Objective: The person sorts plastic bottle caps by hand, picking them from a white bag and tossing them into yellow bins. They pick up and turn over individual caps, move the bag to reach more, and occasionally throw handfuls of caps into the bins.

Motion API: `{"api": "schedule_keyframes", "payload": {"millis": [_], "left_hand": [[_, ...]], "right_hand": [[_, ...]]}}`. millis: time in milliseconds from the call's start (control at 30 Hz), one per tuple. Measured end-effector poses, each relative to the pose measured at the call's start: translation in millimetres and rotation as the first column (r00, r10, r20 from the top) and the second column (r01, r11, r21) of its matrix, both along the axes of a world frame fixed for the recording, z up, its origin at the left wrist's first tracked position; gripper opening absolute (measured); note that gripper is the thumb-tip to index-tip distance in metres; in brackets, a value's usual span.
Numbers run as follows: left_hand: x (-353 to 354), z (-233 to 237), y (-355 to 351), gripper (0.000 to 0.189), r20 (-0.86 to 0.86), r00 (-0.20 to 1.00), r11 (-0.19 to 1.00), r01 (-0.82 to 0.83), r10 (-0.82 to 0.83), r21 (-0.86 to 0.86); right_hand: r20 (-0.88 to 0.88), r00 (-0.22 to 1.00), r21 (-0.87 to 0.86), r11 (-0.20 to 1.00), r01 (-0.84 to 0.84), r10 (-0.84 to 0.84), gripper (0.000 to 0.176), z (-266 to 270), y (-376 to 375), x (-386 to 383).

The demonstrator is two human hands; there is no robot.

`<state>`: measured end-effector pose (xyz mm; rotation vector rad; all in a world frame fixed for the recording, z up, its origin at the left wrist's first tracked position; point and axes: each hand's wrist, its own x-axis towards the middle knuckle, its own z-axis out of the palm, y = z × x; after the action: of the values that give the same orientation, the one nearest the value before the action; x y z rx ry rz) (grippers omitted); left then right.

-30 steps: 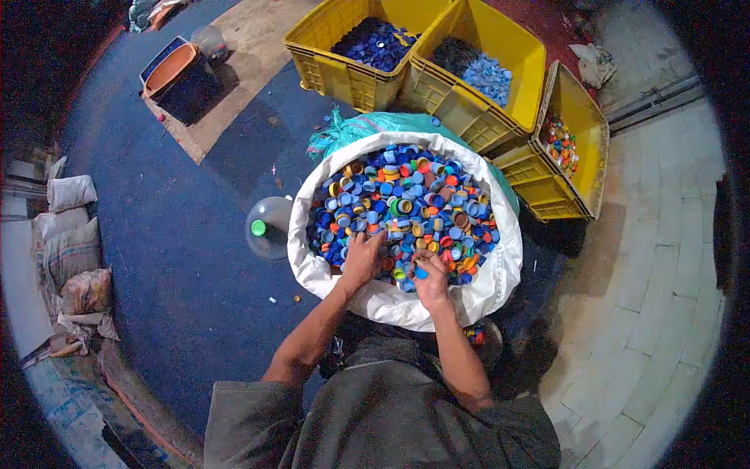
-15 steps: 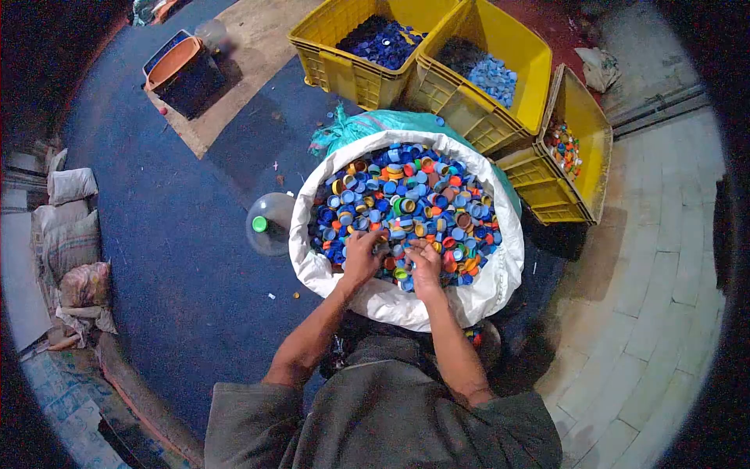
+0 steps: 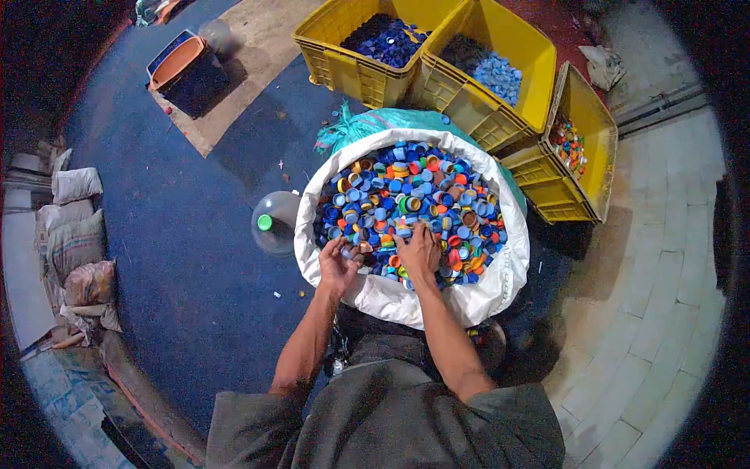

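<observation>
A white woven sack point(image 3: 512, 266) with its rim rolled down is full of loose plastic bottle caps point(image 3: 426, 187), mostly blue, with orange, red, yellow, brown and green ones among them. At the sack's near left edge, my left hand point(image 3: 337, 267) is turned partly palm up, its fingers curled around a pale bottle cap point(image 3: 348, 252). My right hand point(image 3: 420, 252) reaches palm down into the near middle of the caps. Its thumb and fingers are apart and touch the caps; the fingertips are partly hidden.
Three yellow crates point(image 3: 344, 70) stand beyond the sack, holding dark blue, light blue and mixed caps. A teal sack point(image 3: 375, 121) lies behind the white one. Left are a clear round container point(image 3: 275, 227) with a green cap, an orange-brown tub point(image 3: 178, 64) and stuffed sacks point(image 3: 78, 234).
My left hand has moved left to the sack's edge and turned its palm upward. My right hand has reached slightly farther into the caps, with its thumb and fingers spread.
</observation>
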<state>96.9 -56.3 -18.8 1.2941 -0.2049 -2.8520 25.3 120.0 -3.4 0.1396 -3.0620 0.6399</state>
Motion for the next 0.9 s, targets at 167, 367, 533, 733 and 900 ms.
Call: {"api": "schedule_keyframes", "payload": {"millis": [167,367,533,733,900], "left_hand": [[-0.7,-7.1,2.3,0.022,-0.086,0.990,0.991,0.108,-0.114,-0.074],[-20.9,4.7,26.2,0.026,0.122,0.921,0.736,0.372,-0.371,-0.565],[-40.8,8.8,50.1,0.029,0.180,0.896,0.249,0.298,-0.406,-0.922],[-70.1,-11.1,71.1,0.035,0.288,0.874,-0.307,0.171,-0.391,-0.936],[-82.2,-18.5,78.9,0.033,0.377,0.824,-0.362,0.228,-0.423,-0.904]], "right_hand": [[-0.019,1.000,0.073,0.997,-0.015,0.016,0.046,-3.1,-5.9,-1.6],[0.202,0.965,-0.150,0.969,0.198,-0.166,0.046,16.6,-7.8,-2.3],[0.059,0.990,-0.625,0.768,0.138,-0.130,0.047,-0.6,22.7,7.5],[0.587,0.790,-0.733,-0.298,0.611,0.178,0.032,18.4,57.0,24.8],[0.531,0.826,-0.782,-0.265,0.563,0.188,0.031,21.1,62.6,35.3]]}}
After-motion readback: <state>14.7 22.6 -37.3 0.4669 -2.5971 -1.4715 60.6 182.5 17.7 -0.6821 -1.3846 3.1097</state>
